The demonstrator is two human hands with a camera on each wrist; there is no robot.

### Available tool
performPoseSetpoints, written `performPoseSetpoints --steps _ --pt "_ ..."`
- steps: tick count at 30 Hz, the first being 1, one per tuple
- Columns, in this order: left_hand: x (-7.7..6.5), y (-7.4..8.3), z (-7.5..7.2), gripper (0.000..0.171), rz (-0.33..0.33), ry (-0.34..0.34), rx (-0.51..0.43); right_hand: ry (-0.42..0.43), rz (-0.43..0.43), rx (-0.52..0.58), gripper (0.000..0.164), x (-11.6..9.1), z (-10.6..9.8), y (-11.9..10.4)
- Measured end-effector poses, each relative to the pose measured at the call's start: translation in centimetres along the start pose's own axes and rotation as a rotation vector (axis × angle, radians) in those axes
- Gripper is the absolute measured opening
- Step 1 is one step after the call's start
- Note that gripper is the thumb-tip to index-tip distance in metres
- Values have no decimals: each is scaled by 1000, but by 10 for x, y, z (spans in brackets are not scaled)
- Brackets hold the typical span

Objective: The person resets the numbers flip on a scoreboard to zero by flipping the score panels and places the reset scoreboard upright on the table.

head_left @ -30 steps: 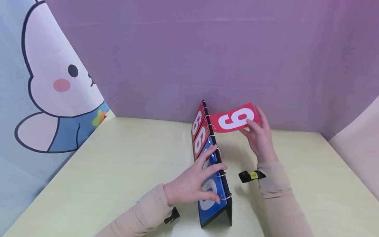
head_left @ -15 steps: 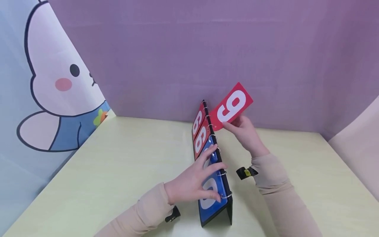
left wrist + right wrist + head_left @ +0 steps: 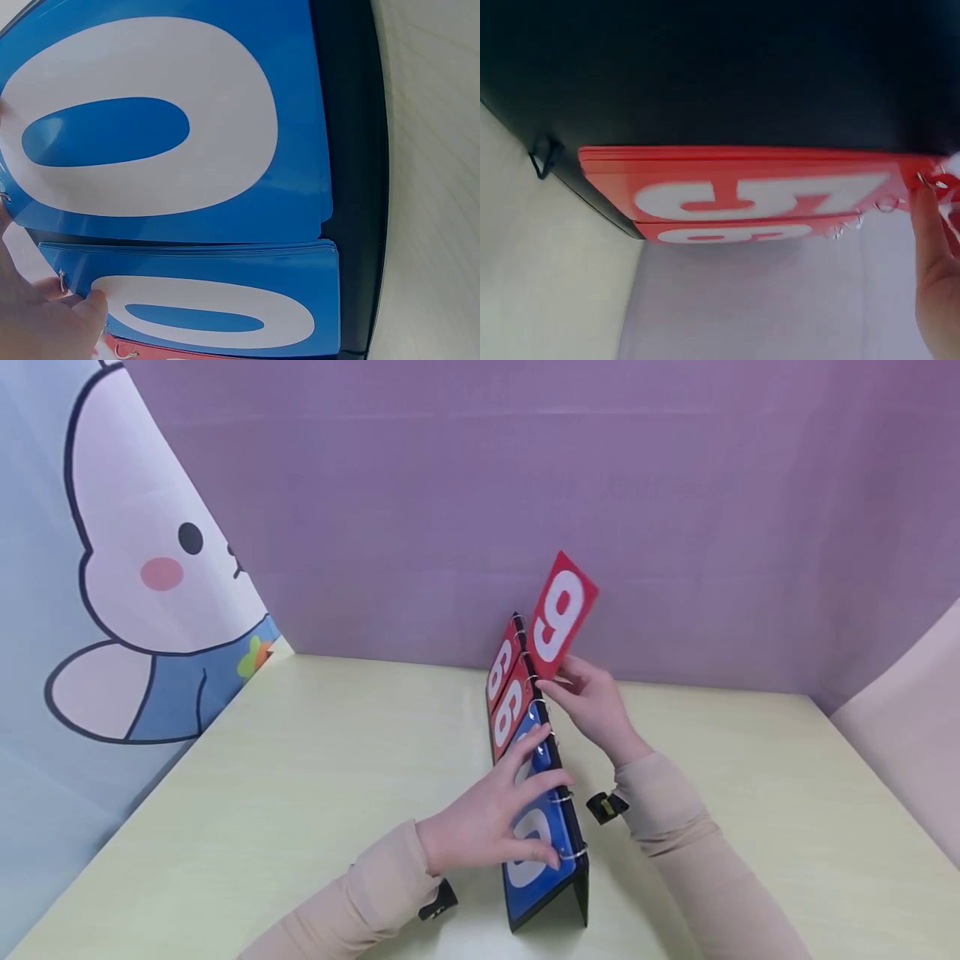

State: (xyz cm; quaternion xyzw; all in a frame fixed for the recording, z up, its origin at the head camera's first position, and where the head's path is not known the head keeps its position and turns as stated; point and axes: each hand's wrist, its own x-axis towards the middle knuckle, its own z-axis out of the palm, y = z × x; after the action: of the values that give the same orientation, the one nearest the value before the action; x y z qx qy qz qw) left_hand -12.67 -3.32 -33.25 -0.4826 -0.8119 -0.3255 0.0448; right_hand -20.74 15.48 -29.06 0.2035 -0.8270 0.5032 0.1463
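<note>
A tabletop flip scoreboard (image 3: 581,893) stands like a tent, its ring-bound number cards along the top. My left hand (image 3: 487,818) rests with spread fingers across its blue zero cards (image 3: 240,157) and top edge. At the far end, a red card with a white 9 (image 3: 558,610) stands raised above the rings. My right hand (image 3: 596,702) pinches its lower end, thumb in front and fingers behind. In the right wrist view, a finger (image 3: 928,232) touches the ringed end of the red cards. A red card with a white 5 (image 3: 727,196) hangs on that side.
The scoreboard stands on a pale yellow table (image 3: 360,735). Behind it hangs a purple cloth (image 3: 450,510), with a cartoon-printed cloth (image 3: 135,560) at the left. Two red cards (image 3: 508,714) lie on the board's left face. Black straps (image 3: 606,807) hang at both wrists.
The red 9 card has swung up from lying out to the right to nearly upright over the rings. My right hand has moved left toward the board. The left hand stays put.
</note>
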Motion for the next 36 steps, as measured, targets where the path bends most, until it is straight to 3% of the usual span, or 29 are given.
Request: performPoseSetpoints --steps 3,8,16,21,25,29,31,33,36 --pt "1 -1 0 78 16 10 6 4 -67 -45 34 3 4 -1" --pt "1 -1 0 78 18 17 11 -52 -176 -234 27 9 3 -4" --pt "1 1 1 77 -6 -1 1 -353 -332 -494 17 29 -6 -16" --pt "2 2 0 77 0 8 9 -491 -328 -549 20 38 -8 -23" --pt "1 2 -1 78 2 2 0 -464 -156 -375 28 35 -11 -21" --pt "1 2 -1 80 7 -4 -4 -280 105 -34 38 23 -15 2" --pt "1 2 0 80 13 2 -4 -228 221 167 43 14 -15 21" --pt "1 2 0 80 18 15 1 -230 338 348 49 3 -13 40" --pt "1 3 2 80 12 21 -4 -299 481 562 53 -14 -9 66"
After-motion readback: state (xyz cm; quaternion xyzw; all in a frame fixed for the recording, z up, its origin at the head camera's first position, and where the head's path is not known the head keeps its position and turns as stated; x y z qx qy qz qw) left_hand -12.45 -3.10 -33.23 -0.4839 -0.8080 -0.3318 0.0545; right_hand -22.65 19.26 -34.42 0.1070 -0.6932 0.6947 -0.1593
